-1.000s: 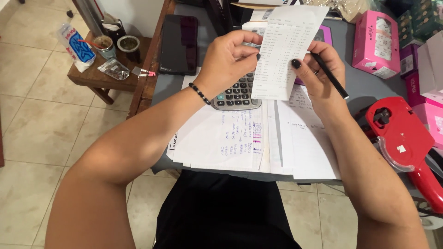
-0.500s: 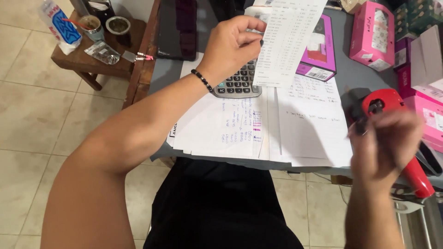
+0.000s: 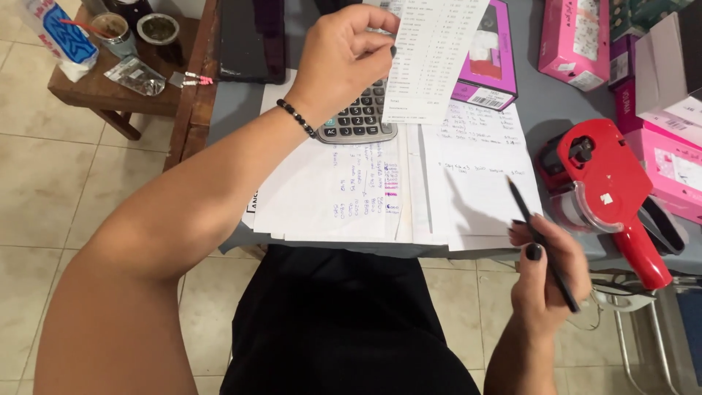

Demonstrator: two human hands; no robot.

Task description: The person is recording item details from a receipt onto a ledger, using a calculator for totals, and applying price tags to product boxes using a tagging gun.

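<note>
Left hand (image 3: 344, 62): fingers pinched on the edge of a long receipt (image 3: 431, 55), held up over the calculator (image 3: 362, 117)
Right hand (image 3: 545, 274): curled round a black pen (image 3: 537, 234), at the near edge of the desk (image 3: 541, 102)
Papers (image 3: 409, 183): handwritten sheets between the hands
Right side: red label gun (image 3: 610, 190), just beside the pen hand; pink boxes (image 3: 578, 36) behind
Left side: wooden side table (image 3: 110, 84) with what look like cups

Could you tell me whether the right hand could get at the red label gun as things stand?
Probably yes. The right hand holds only a slim pen and hovers at the table edge just beside the label gun, with nothing between them, though the pen would hamper a full grip.
</note>
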